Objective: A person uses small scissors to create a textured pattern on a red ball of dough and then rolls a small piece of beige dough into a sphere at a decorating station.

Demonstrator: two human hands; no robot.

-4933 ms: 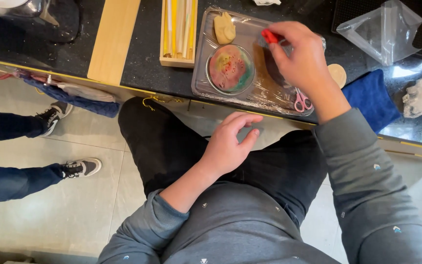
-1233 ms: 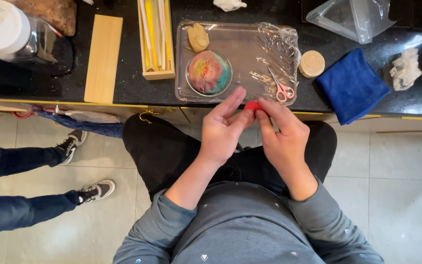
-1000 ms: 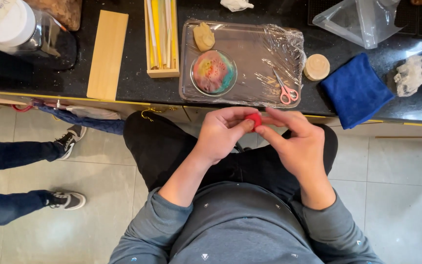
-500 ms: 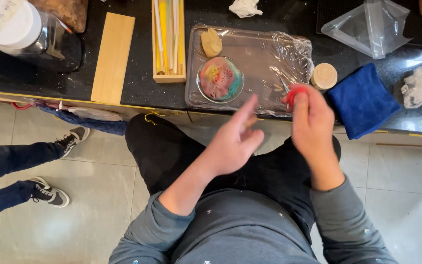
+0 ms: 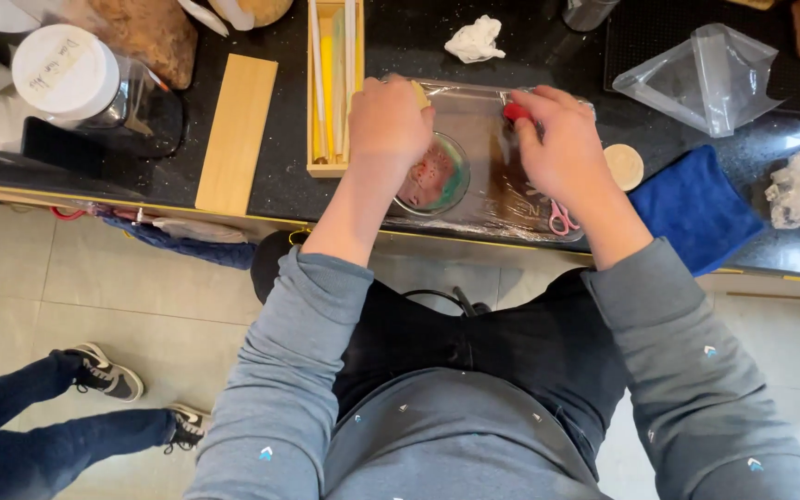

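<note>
Over the plastic-wrapped tray [image 5: 502, 199] on the dark counter [image 5: 289, 111], both of your hands are down at work. Your right hand [image 5: 562, 153] has its fingertips closed on a small red piece [image 5: 515, 112], pinched at the far edge of the tray, toward its right half. Your left hand [image 5: 389, 125] lies curled, knuckles up, over the tray's left end; the fingers are folded under and hidden, so you cannot tell whether they grip anything, though a bit of tan lump [image 5: 419, 92] shows just beside them.

The round glass dish [image 5: 435, 178] with its mottled pink and green filling sits between your two hands, nearer the left one, which touches or overlaps its far rim. From the red piece in your right fingers, the dish lies to the left and toward you, so the right hand carries the piece while the left is closer to the dish.

Small pink-handled scissors [image 5: 562, 218] lie on the tray's near edge under your right wrist. A round wooden disc [image 5: 623, 166] and a folded blue cloth [image 5: 694, 208] sit just right of the tray, a wooden box of sticks [image 5: 333, 83] just left of it, its long axis running away from you, and a wooden board [image 5: 237, 131] further left
</note>
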